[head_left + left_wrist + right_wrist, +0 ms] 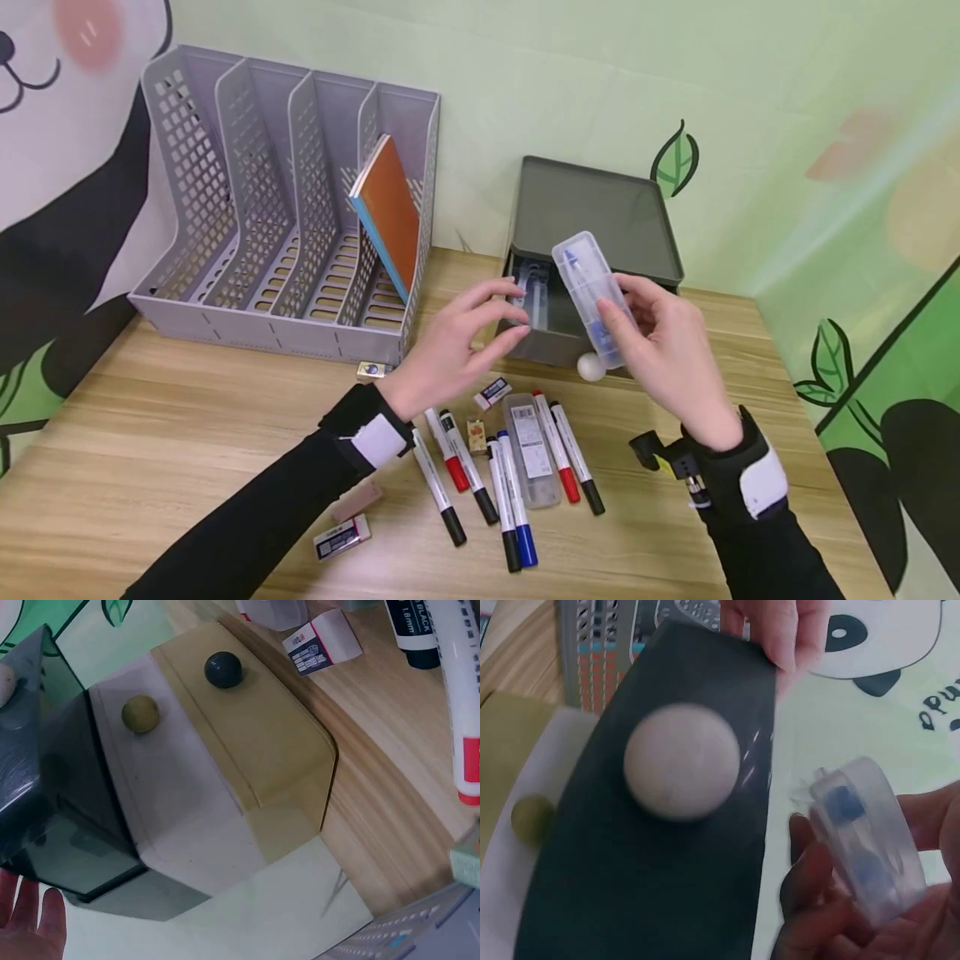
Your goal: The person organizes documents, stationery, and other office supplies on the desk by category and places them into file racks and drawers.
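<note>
My right hand [671, 354] holds a clear plastic pencil case [581, 279] with blue-tipped contents, thumb on its near face and fingers behind. The case is tilted over the pulled-out dark top drawer [551, 350] of a small desktop drawer unit [592, 208]. Another clear case [536, 296] is inside that drawer, at its left. Around the drawer's left edge, my left hand [457, 346] has its fingers spread and loosely bent, with nothing in them. The right wrist view shows the drawer's round white knob [682, 761] and the held case [870, 840] beside it.
A grey file rack [337, 333] stands at the left, an orange notebook [390, 217] in its right slot. Several markers [502, 500], a clear case with a label [534, 450] and erasers [342, 537] lie in front. White [180, 787] and tan [262, 727] lower drawers are closed.
</note>
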`<state>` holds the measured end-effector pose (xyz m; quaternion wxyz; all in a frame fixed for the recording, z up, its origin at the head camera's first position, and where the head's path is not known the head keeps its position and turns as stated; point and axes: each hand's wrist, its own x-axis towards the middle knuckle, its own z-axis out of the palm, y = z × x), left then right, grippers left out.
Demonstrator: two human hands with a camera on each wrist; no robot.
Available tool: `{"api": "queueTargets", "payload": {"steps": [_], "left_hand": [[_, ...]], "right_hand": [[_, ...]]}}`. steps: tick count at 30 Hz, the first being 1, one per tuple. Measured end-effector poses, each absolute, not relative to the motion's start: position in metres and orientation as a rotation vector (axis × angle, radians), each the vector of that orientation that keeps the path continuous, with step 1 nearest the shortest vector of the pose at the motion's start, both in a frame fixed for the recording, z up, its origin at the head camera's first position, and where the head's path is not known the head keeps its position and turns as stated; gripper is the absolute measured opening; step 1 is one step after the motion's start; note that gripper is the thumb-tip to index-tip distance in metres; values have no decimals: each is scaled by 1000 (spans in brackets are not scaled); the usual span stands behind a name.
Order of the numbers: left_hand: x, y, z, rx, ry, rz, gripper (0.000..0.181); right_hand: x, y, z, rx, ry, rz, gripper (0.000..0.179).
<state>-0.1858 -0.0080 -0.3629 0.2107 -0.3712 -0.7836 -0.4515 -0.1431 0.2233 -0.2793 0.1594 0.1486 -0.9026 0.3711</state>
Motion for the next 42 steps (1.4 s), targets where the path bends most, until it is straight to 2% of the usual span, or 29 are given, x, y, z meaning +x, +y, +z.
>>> {"api": "queueTargets", "payload": {"steps": [8,21,31,42], "left_hand": [[-188,-6,-365,-1022,-2176,-1208,21],[-187,-4,-365,-1030,-2187,-1162,23],[-187,-3,-366,-1028,-2192,-1150,25],[-187,-4,-366,-1025,-2201,-1143,27]], "right_hand": [[-158,233,-273,408,-2834,911,46],[-177,241,-282,265,-2978,921,50],[-182,235,-284,373,-3031,925,48],[-185,219,-287,468,-3116,709,47]]}}
